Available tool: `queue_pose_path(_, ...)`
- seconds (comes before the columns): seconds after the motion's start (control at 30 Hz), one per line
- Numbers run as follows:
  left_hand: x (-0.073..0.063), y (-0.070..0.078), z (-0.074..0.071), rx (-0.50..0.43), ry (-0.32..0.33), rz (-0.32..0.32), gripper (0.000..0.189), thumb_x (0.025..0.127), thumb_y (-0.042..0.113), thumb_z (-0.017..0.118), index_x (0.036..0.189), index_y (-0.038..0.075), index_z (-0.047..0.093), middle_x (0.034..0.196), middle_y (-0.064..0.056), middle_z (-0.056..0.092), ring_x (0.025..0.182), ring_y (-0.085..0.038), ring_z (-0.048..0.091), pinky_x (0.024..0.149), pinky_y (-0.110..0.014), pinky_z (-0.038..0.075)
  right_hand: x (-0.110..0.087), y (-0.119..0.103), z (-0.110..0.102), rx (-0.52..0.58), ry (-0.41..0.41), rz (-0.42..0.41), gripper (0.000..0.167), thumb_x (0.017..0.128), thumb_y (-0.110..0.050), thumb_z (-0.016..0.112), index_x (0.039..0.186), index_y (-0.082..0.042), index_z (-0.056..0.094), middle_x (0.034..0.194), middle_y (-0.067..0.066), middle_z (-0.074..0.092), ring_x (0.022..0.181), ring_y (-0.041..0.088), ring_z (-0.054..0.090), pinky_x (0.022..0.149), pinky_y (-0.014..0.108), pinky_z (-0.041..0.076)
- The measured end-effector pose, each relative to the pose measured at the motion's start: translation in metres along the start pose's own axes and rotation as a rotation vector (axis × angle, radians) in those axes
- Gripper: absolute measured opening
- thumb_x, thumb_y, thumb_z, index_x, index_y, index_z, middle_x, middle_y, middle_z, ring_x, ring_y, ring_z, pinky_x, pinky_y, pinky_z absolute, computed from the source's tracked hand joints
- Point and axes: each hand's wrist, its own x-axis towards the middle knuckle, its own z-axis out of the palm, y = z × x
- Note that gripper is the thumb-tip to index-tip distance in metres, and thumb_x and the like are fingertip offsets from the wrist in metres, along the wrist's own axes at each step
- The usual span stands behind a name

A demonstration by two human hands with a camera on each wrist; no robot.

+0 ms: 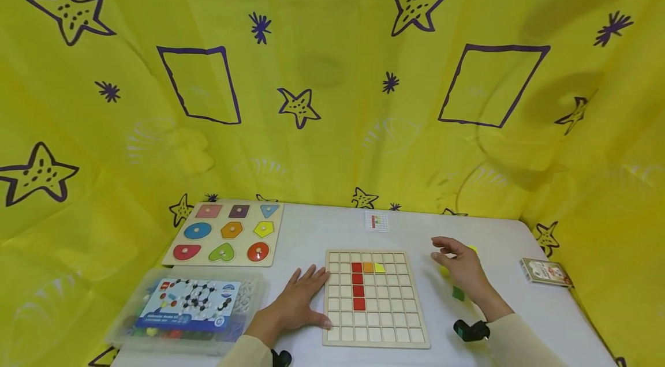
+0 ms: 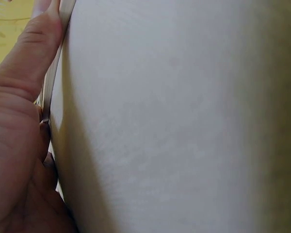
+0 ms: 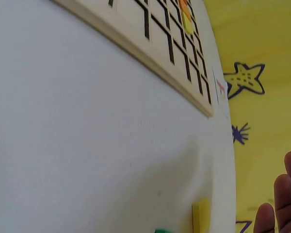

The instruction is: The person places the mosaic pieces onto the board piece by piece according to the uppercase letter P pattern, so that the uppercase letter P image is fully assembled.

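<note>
A wooden grid board (image 1: 392, 318) lies on the white table. It carries a column of red tiles (image 1: 358, 291), with an orange tile (image 1: 368, 267) and a yellow tile (image 1: 380, 268) beside the top one. My left hand (image 1: 298, 302) rests at the board's left edge, fingers spread and thumb by the lower left corner. To the right of the board my right hand (image 1: 462, 269) hovers with loosely bent fingers (image 3: 283, 201) and nothing visible in them. Under and beside it lie a green block (image 1: 458, 293) and yellow blocks (image 3: 201, 216), partly hidden by the hand in the head view.
Behind the board stands a small pattern card (image 1: 376, 221). At left are a shape puzzle board (image 1: 273, 211) and a clear plastic box with a molecular model kit label (image 1: 187, 303). A small card box (image 1: 545, 272) lies near the right edge. A yellow curtain (image 1: 332, 153) surrounds the table.
</note>
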Motion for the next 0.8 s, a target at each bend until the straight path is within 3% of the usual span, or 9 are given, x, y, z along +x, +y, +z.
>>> queue_pose_path(0.17,0.0,0.0,0.0,0.0,-0.003,0.001,0.114,0.072,0.056,0.09,0.164,0.013,0.039,0.172,-0.006,0.036,0.163,-0.032,0.02,0.134,-0.057,0.008,0.003,0.019,-0.021,-0.029,0.029,0.044,0.041,0.102,-0.015,0.071,0.14,0.0,0.064,0.139,0.023,0.066,0.102,-0.007,0.051,0.082,0.003,0.045)
queue_pose_path(0.27,0.0,0.0,0.0,0.001,-0.004,-0.002,0.114,0.072,0.057,0.09,0.164,0.013,0.039,0.172,-0.005,0.036,0.163,-0.032,0.02,0.134,-0.057,0.008,0.004,0.027,-0.03,-0.051,0.032,0.084,0.043,0.103,-0.018,0.069,0.142,0.0,0.062,0.141,0.025,0.064,0.103,-0.003,0.053,0.079,0.006,0.045)
queue_pose_path(0.4,0.001,0.001,0.0,0.001,-0.007,-0.01,0.114,0.072,0.057,0.091,0.164,0.014,0.039,0.172,-0.005,0.036,0.164,-0.032,0.02,0.134,-0.057,0.008,0.005,0.04,-0.039,-0.068,-0.006,0.152,0.047,0.105,-0.02,0.065,0.147,0.001,0.057,0.146,0.027,0.059,0.123,0.025,0.056,0.089,0.02,0.048)
queue_pose_path(0.53,0.002,0.001,0.0,0.006,-0.011,-0.017,0.114,0.072,0.058,0.09,0.164,0.015,0.039,0.172,-0.004,0.036,0.164,-0.031,0.02,0.134,-0.057,0.008,0.006,0.051,-0.044,-0.034,-0.071,0.24,0.051,0.108,-0.02,0.058,0.154,0.001,0.048,0.155,0.028,0.048,0.139,0.046,0.043,0.109,0.048,0.05)
queue_pose_path(0.63,0.003,0.001,0.0,0.01,-0.013,-0.015,0.114,0.072,0.059,0.09,0.164,0.015,0.039,0.172,-0.003,0.036,0.164,-0.031,0.02,0.134,-0.057,0.007,0.008,0.057,-0.045,-0.008,-0.088,0.28,0.051,0.109,-0.016,0.055,0.155,0.002,0.045,0.159,0.03,0.043,0.145,0.05,0.038,0.119,0.062,0.043)
queue_pose_path(0.8,0.005,-0.001,-0.002,0.035,-0.007,-0.006,0.113,0.072,0.061,0.089,0.164,0.017,0.04,0.171,-0.003,0.037,0.163,-0.032,0.021,0.134,-0.061,0.006,0.009,0.06,-0.042,-0.012,-0.09,0.297,0.053,0.106,-0.011,0.055,0.155,0.005,0.043,0.16,0.033,0.04,0.148,0.053,0.035,0.122,0.066,0.037)
